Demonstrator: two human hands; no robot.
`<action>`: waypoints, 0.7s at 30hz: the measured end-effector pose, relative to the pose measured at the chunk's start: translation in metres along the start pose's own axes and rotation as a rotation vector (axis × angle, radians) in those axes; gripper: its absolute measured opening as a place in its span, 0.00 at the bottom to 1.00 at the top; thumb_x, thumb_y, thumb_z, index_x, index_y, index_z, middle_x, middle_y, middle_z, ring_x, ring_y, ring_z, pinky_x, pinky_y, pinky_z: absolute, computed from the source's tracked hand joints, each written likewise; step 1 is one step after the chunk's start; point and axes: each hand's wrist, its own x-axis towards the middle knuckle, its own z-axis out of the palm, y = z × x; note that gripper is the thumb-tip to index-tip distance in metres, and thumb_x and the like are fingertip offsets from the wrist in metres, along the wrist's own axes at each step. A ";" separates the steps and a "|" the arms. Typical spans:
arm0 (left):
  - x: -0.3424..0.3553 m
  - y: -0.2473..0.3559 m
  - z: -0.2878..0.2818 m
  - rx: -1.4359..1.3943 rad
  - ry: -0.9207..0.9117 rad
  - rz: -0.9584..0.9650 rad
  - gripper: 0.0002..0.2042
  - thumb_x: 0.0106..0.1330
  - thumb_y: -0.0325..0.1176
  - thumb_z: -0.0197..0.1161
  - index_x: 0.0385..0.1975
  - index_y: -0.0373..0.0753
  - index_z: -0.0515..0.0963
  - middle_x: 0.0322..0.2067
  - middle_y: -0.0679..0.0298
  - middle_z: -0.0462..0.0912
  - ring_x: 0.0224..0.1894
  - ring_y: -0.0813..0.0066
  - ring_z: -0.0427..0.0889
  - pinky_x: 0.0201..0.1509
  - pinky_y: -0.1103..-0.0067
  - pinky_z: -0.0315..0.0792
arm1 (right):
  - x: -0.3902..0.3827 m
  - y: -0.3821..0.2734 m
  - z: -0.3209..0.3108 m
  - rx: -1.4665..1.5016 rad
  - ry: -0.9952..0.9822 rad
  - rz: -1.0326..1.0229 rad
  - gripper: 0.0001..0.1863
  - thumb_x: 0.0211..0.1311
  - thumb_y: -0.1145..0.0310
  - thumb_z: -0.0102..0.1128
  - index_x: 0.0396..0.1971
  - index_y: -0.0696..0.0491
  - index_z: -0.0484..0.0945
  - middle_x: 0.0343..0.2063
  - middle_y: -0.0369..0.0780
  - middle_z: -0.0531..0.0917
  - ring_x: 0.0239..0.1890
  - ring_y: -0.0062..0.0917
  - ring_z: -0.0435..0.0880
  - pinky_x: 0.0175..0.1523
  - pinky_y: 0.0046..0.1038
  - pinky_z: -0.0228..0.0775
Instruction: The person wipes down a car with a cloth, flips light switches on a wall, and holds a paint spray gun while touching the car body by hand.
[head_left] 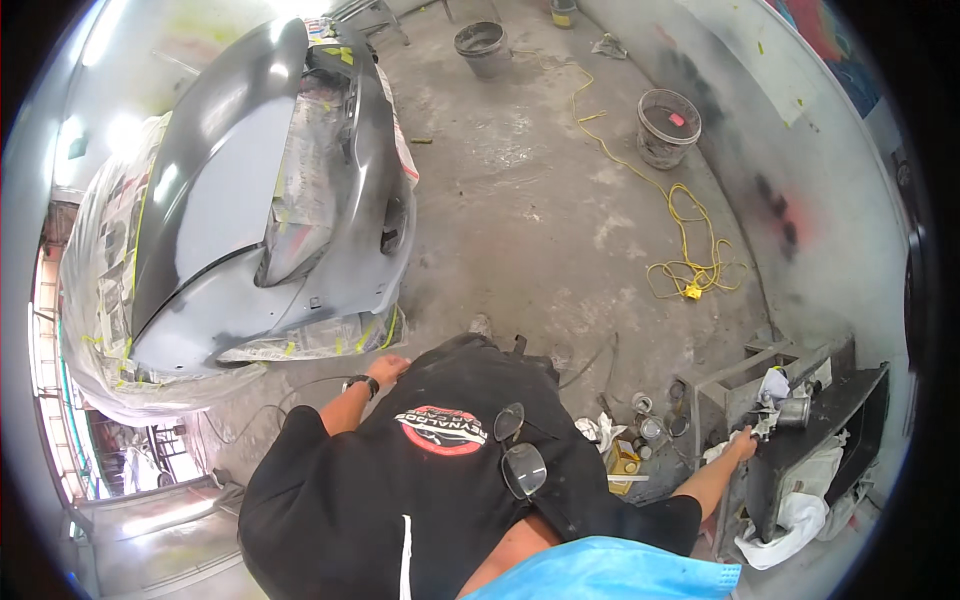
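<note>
My left hand [390, 368], with a dark watch on its wrist, hangs by my waist. Its fingers look loosely apart, and nothing shows in them. Out to the right, my right hand [742, 446] reaches the cluttered stand [718, 380]. Its fingers are closed at a small metallic thing, too small to make out. Just beyond that hand sits a silver metal cup [793, 412] with a whitish cloth [773, 386] beside it. At the left stands a car body [230, 190] in black and grey, partly wrapped in taped newspaper and plastic sheeting [100, 260].
A yellow cord [690, 245] lies coiled on the concrete floor. One bucket [668, 130] stands by the right wall, another bucket [482, 48] farther back. Cans [651, 428] and a yellow box [622, 460] sit beside the stand. White rags [790, 530] hang from it.
</note>
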 end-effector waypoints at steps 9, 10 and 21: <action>0.052 0.018 0.050 -0.157 -0.064 0.074 0.36 0.68 0.68 0.54 0.48 0.36 0.85 0.38 0.55 0.89 0.40 0.63 0.86 0.49 0.68 0.77 | -0.119 -0.109 -0.078 0.750 -0.023 -0.141 0.23 0.69 0.54 0.64 0.38 0.65 0.80 0.30 0.48 0.86 0.29 0.31 0.85 0.36 0.33 0.78; 0.054 0.035 0.053 -0.167 -0.071 0.058 0.36 0.69 0.69 0.53 0.48 0.36 0.85 0.38 0.55 0.88 0.41 0.63 0.86 0.50 0.68 0.76 | -0.148 -0.130 -0.087 0.990 -0.112 -0.160 0.20 0.71 0.57 0.63 0.40 0.63 0.79 0.28 0.46 0.85 0.27 0.26 0.84 0.32 0.29 0.77; 0.015 0.315 -0.017 -0.606 -0.074 0.966 0.26 0.78 0.53 0.55 0.64 0.37 0.74 0.53 0.63 0.83 0.52 0.75 0.80 0.57 0.75 0.74 | -0.459 -0.329 -0.166 1.113 -0.676 -0.787 0.12 0.71 0.71 0.59 0.48 0.61 0.72 0.34 0.41 0.81 0.24 0.20 0.78 0.29 0.24 0.69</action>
